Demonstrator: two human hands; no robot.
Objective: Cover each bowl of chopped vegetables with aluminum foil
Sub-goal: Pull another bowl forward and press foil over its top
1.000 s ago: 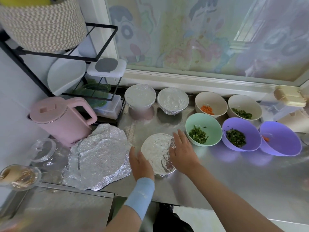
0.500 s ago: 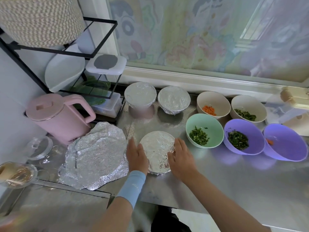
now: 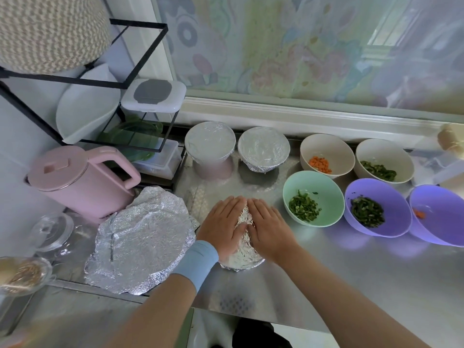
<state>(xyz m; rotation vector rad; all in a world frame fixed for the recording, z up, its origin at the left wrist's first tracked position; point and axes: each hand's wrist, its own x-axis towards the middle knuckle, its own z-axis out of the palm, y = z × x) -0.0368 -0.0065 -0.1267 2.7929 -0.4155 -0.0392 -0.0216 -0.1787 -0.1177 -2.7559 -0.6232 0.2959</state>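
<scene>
Landmark: the mint-green bowl (image 3: 324, 187), which holds chopped greens and stands on the steel counter (image 3: 351, 272).
Bowl being covered: the foil-wrapped bowl (image 3: 242, 257) stands on the counter just left of the mint-green bowl and a little nearer the person. Crinkled foil is folded down its near side. The hands hide most of its top.
Left hand: the left hand (image 3: 223, 227) lies flat on the left half of the foil top. Its fingers are straight and together, released rather than clenched, and press down on the foil. A blue wristband (image 3: 198, 259) circles the wrist.
Right hand: the right hand (image 3: 270, 228) lies flat on the half of the top nearer the mint-green bowl. Its fingers are straight and grasp nothing. A narrow strip of foil shows between the two hands.
Finished bowls: two covered bowls (image 3: 210, 144) (image 3: 263, 149) stand side by side, behind and to the left of the mint-green bowl.
Open bowls: the carrot bowl (image 3: 326, 149) is directly behind the mint-green bowl. A beige bowl of greens (image 3: 381, 154) is behind and to its right. A purple bowl of greens (image 3: 391, 197) touches its right side. A second purple bowl (image 3: 442, 204) is further right.
Loose foil: a crumpled foil sheet (image 3: 143, 237) lies well left of the mint-green bowl, beyond the hands.
Kettle: a pink kettle (image 3: 77, 182) stands further left still, behind the sheet.
</scene>
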